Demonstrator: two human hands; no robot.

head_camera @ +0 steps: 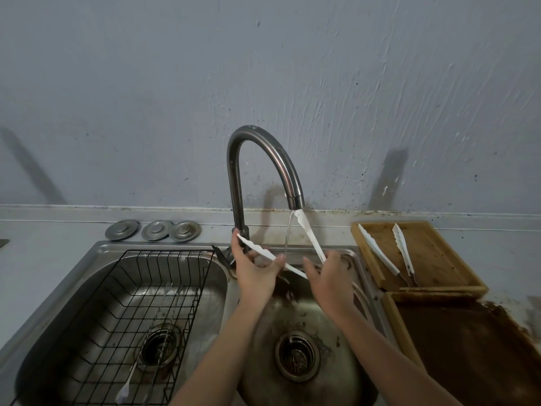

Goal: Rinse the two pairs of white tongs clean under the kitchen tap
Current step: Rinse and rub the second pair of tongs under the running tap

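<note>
Left hand and right hand gripping spread white tongs, scalloped tips, under tap stream

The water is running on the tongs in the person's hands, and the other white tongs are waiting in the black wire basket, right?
Not quite. The other white tongs lie in the wooden tray right of the sink, as the head view shows. The rest is right.
</note>
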